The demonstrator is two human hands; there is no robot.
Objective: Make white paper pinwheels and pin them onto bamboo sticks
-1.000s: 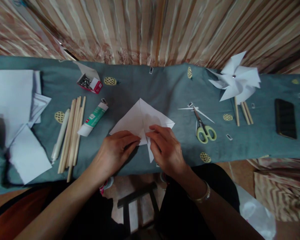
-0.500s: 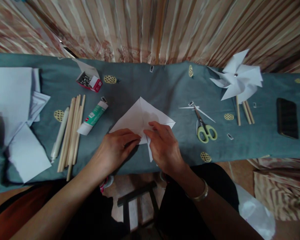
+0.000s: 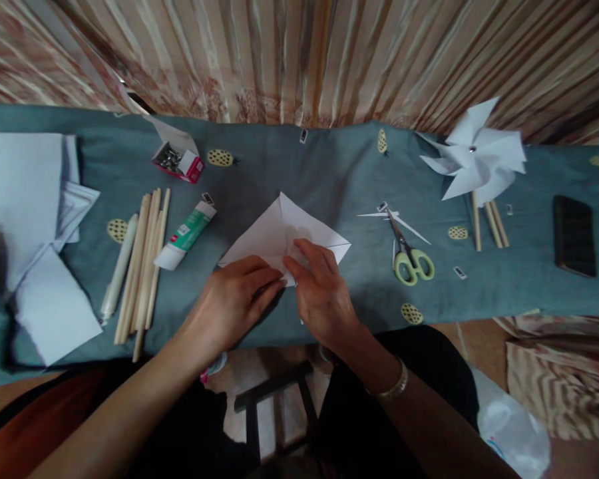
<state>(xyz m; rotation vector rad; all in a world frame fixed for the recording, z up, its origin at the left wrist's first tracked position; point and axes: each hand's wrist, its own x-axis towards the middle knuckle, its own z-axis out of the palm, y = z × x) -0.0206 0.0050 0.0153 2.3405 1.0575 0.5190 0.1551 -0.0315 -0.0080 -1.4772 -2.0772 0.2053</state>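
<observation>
A square of white paper [image 3: 264, 233], creased and with lines from its corners, lies on the cloth in front of me with one corner pointing away. My left hand [image 3: 234, 293] is closed on its near edge, thumb and fingers pinching close to the near corner. My right hand [image 3: 324, 289] is closed beside it, fingertips and thumb together on the paper just right of the middle. The hands nearly touch, and they hide the near part of the sheet. Right of the paper lie green-handled scissors [image 3: 413, 266] with thin white paper offcuts [image 3: 409, 227] by the blades.
Left of my hands are a green-and-white tube [image 3: 187, 234], several wooden sticks [image 3: 142, 273], a pale glue stick [image 3: 120, 266], an opened red box of metal pins [image 3: 177, 163] and white sheets [image 3: 24, 193]. At right are a white paper pinwheel [image 3: 479, 153] and a dark phone [image 3: 574, 234].
My right hand has shifted slightly left, its fingertips closer to my left hand. A narrow white strip below the paper is now mostly covered by that hand. The paper stays in place.
</observation>
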